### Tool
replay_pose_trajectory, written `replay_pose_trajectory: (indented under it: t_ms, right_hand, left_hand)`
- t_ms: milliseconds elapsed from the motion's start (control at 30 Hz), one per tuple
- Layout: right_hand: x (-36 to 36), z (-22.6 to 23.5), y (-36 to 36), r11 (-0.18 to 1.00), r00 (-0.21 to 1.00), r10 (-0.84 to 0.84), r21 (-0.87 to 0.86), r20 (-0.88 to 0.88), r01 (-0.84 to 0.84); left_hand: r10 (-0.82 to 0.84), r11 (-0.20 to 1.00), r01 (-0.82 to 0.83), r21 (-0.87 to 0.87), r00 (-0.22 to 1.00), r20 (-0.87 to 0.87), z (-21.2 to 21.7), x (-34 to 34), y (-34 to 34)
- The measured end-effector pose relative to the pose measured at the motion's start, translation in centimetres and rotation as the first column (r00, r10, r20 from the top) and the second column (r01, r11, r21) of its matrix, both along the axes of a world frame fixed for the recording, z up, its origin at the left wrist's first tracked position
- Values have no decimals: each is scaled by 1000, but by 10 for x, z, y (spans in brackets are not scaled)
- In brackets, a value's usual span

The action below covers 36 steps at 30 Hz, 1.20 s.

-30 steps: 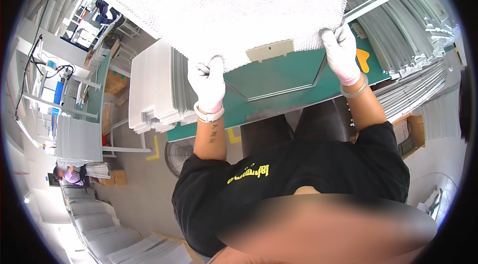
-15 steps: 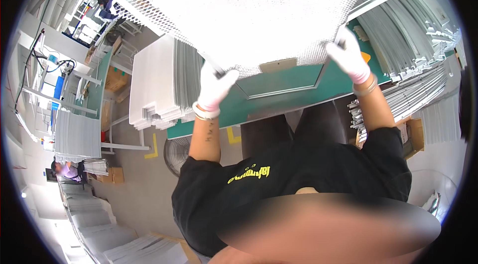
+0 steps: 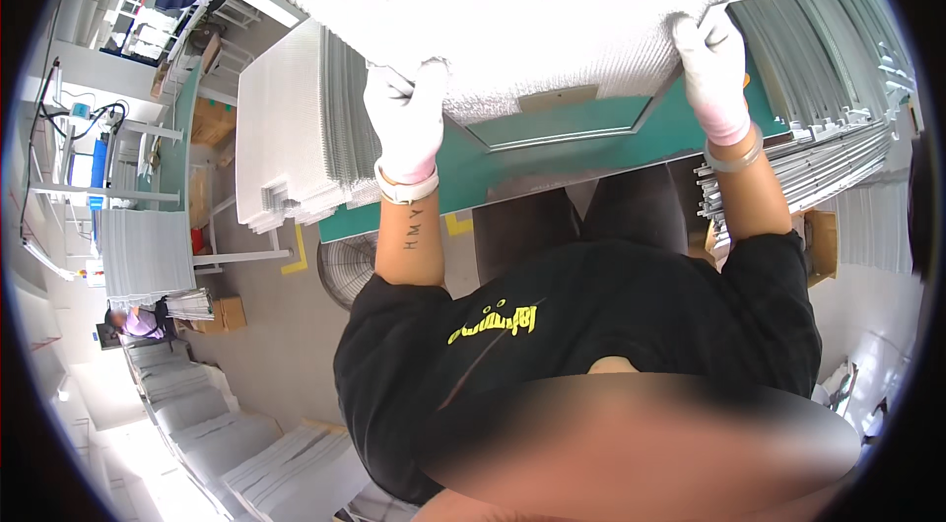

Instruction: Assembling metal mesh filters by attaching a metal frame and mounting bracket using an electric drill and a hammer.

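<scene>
A large white, finely meshed sheet (image 3: 552, 39) is held up in front of me, over the green-topped table (image 3: 394, 217). My left hand (image 3: 406, 113), in a white glove, pinches its near left corner. At the near right corner, my right hand (image 3: 713, 74), gloved alike, grips the same sheet between thumb and fingers. A beige rectangle (image 3: 559, 98) shows at the sheet's near edge. Below it, the near side of a thin metal frame (image 3: 562, 140) lies on the green top; the sheet hides its rest.
Left on the table stands a stack of white mesh panels (image 3: 286, 118). Tall stacks of thin grey panels (image 3: 818, 49) and metal strips (image 3: 828, 172) fill the right. A floor fan (image 3: 347, 266) is under the table's left end. A person (image 3: 143, 320) is far left.
Both hands have moved apart slightly and a little upward in view. The sheet between them now shows its mesh more sharply and looks more tautly spread. The whole view has shifted a little.
</scene>
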State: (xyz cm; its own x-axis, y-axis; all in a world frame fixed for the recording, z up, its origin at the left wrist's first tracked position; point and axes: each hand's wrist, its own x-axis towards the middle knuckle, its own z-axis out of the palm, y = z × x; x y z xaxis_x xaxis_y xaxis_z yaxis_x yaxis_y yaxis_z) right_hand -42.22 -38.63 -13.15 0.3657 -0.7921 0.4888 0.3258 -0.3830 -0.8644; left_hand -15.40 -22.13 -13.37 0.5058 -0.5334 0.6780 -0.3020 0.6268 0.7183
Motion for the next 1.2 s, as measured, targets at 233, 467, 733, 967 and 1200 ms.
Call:
replay_pose_trajectory:
  t_ms: [233, 467, 733, 967, 1200]
  right_hand:
    - [-4, -47, 14, 993, 994, 85, 73, 63, -90]
    - [2, -109, 10, 993, 998, 63, 101, 17, -64]
    - [2, -133, 2, 986, 992, 125, 112, -6, -124]
    - [-24, -65, -11, 959, 930, 276, 141, -245, -247]
    - [6, 21, -8, 982, 997, 13, -186, -74, -27]
  left_hand:
    - [-46, 993, 57, 104, 993, -111, -41, -13, 19]
    - [-28, 965, 70, 251, 985, -167, -95, -9, 16]
    - [-71, 950, 115, 291, 985, -156, -120, -3, 14]
    - [-192, 904, 195, 381, 980, -46, -59, 14, 22]
    - [151, 970, -188, 155, 963, 221, 5, 21, 14]
